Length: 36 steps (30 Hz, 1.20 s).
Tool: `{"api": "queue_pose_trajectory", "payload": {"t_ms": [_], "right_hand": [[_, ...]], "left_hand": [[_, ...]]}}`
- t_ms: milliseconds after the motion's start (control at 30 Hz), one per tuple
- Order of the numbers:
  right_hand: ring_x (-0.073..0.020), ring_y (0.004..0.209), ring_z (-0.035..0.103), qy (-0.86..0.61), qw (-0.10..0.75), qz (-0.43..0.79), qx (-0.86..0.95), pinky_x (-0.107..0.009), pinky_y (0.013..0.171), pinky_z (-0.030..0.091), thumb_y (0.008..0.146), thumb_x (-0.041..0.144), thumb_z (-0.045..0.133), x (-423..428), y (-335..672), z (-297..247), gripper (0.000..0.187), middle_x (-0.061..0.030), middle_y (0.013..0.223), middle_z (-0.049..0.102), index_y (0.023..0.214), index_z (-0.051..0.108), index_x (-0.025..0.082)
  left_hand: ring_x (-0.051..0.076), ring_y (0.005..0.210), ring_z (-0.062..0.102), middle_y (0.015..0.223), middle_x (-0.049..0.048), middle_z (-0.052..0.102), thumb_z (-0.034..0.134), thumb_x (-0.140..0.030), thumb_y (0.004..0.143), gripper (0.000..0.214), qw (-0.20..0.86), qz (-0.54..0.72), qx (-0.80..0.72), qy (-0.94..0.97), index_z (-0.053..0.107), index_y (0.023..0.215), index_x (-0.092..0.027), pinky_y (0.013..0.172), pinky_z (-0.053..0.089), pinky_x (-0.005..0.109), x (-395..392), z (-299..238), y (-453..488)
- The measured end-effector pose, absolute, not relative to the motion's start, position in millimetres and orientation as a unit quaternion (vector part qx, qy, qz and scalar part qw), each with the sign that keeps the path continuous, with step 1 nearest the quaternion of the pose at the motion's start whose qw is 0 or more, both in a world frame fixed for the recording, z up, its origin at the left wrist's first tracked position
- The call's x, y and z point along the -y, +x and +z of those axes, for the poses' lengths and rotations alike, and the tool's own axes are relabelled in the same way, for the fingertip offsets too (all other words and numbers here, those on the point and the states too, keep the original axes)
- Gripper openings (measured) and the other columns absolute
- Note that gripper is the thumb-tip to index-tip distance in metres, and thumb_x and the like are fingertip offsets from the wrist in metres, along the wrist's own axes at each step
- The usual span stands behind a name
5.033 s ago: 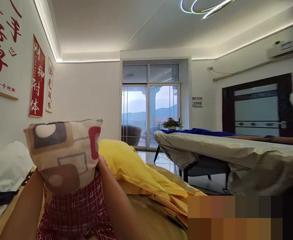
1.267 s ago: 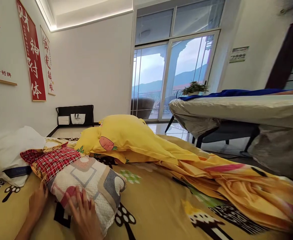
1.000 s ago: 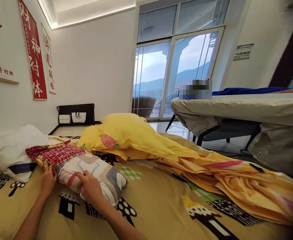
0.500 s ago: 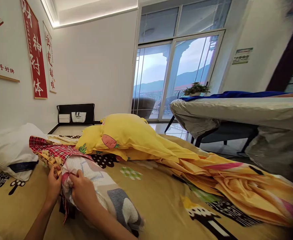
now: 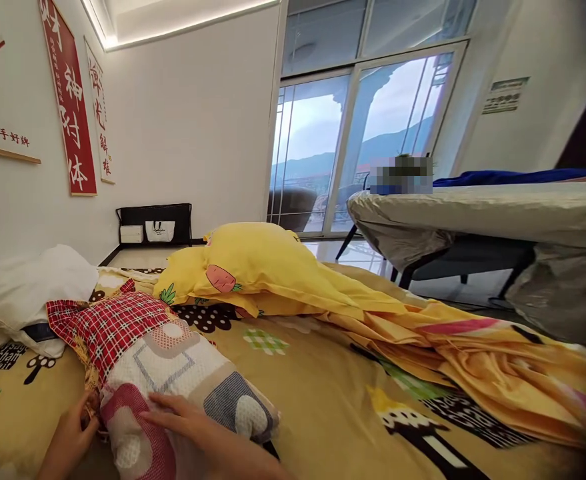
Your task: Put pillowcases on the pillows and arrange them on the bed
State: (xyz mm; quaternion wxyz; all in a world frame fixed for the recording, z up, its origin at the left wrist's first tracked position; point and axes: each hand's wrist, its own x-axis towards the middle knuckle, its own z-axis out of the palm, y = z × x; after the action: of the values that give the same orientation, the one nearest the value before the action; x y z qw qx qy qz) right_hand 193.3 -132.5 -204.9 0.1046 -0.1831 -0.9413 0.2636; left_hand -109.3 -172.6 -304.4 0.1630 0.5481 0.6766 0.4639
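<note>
On bed, patterned pillow with far end in red plaid case; right hand flat and spread on it, left hand at its edge, grip unclear; best to pin pillow firmly and tug case evenly.

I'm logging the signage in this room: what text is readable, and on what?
"一手好牌" on the white scroll.
"神附体" on the red scroll, top character cut off.
Third scroll: red characters, too small to read.
Wall sign, bag logo, sheet print: too blurred.
</note>
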Motion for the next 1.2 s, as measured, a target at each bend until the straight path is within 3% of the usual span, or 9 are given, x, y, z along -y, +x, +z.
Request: {"api": "queue_pose_trajectory", "payload": {"t_ms": [100,200,267,333,433,600,800,1000,1200], "right_hand": [[-0.0346,0.147,0.009,-0.253,0.100,0.094,0.958,-0.058,0.115,0.016,0.070,0.016,0.064,124.6,236.9,-224.1,0.093,-0.0064,0.161,0.008,0.151,0.023,0.037],[-0.0344,0.147,0.011,-0.274,0.123,-0.070,0.951,-0.058,0.114,0.019,0.066,0.005,0.056,107.4,240.0,-252.0,0.097,-0.0085,0.161,0.007,0.151,0.022,0.036],[-0.0356,0.145,0.019,-0.281,0.170,-0.154,0.932,-0.058,0.110,0.026,0.067,0.006,0.054,93.1,227.4,-270.5,0.096,-0.0130,0.159,0.014,0.152,0.022,0.032],[-0.0353,0.139,0.033,-0.293,0.239,-0.232,0.896,-0.054,0.103,0.035,0.073,0.008,0.052,79.5,212.6,-285.6,0.085,-0.0169,0.153,0.031,0.152,0.026,0.027],[-0.0275,0.127,0.049,-0.264,0.335,-0.306,0.851,-0.043,0.094,0.043,0.086,0.009,0.045,67.9,197.1,-299.7,0.063,-0.0122,0.138,0.054,0.146,0.039,0.028],[-0.0246,0.124,0.052,-0.169,0.372,-0.303,0.861,-0.042,0.092,0.046,0.094,0.019,0.043,78.9,193.3,-302.5,0.044,-0.0060,0.130,0.061,0.136,0.050,0.032],[-0.0245,0.125,0.050,-0.111,0.375,-0.292,0.872,-0.043,0.092,0.047,0.096,0.018,0.043,71.0,195.3,-290.3,0.044,-0.0053,0.126,0.062,0.136,0.050,0.032],[-0.0237,0.108,0.058,-0.150,0.378,-0.263,0.875,-0.046,0.092,0.048,0.094,0.021,0.045,44.1,151.3,-291.7,0.047,-0.0103,0.123,0.062,0.141,0.045,0.030],[-0.0272,0.136,0.038,-0.207,0.339,-0.270,0.877,-0.043,0.105,0.038,0.079,0.017,0.051,77.4,185.5,-308.8,0.072,-0.0095,0.149,0.041,0.148,0.035,0.025]], "left_hand": [[0.020,0.061,0.059,0.064,0.0016,0.061,0.042,-0.041,0.086,0.024,0.037,0.399,-0.688,0.605,0.059,0.082,-0.024,0.060,0.047,0.031,167.5,-258.7,-87.1],[0.025,0.105,0.059,0.112,0.0105,0.063,0.049,-0.022,0.083,0.034,-0.122,0.283,-0.680,0.665,0.058,0.116,-0.020,0.089,0.047,0.037,125.7,-206.6,-48.3],[0.030,0.117,0.053,0.125,0.0162,0.057,0.050,-0.016,0.083,0.045,-0.164,0.181,-0.691,0.680,0.053,0.128,-0.018,0.095,0.045,0.043,85.9,-183.8,-26.3],[0.033,0.115,0.054,0.123,0.0207,0.057,0.043,-0.011,0.088,0.042,-0.162,0.134,-0.700,0.682,0.055,0.127,-0.014,0.091,0.046,0.046,48.8,-173.1,-12.2],[0.028,0.104,0.061,0.111,0.0187,0.064,0.040,-0.014,0.093,0.031,-0.130,0.112,-0.688,0.705,0.061,0.116,-0.010,0.085,0.050,0.044,10.2,-171.8,-2.1],[0.019,0.096,0.064,0.102,0.0075,0.067,0.054,-0.036,0.093,0.028,-0.081,0.078,-0.644,0.756,0.063,0.107,-0.013,0.090,0.051,0.043,-17.4,-178.3,11.7],[0.017,0.088,0.065,0.091,0.0057,0.069,0.054,-0.031,0.093,0.022,-0.036,0.105,-0.570,0.814,0.066,0.095,-0.014,0.085,0.051,0.037,-6.2,-177.8,42.1],[0.021,0.082,0.065,0.078,0.0063,0.069,0.048,-0.032,0.092,0.025,-0.030,0.171,-0.541,0.823,0.070,0.088,-0.021,0.080,0.046,0.031,30.5,-176.1,45.5],[0.025,0.101,0.060,0.109,0.0119,0.064,0.039,-0.030,0.092,0.033,-0.055,0.253,-0.594,0.761,0.065,0.110,-0.019,0.091,0.045,0.037,65.1,-204.9,-51.5]]}}
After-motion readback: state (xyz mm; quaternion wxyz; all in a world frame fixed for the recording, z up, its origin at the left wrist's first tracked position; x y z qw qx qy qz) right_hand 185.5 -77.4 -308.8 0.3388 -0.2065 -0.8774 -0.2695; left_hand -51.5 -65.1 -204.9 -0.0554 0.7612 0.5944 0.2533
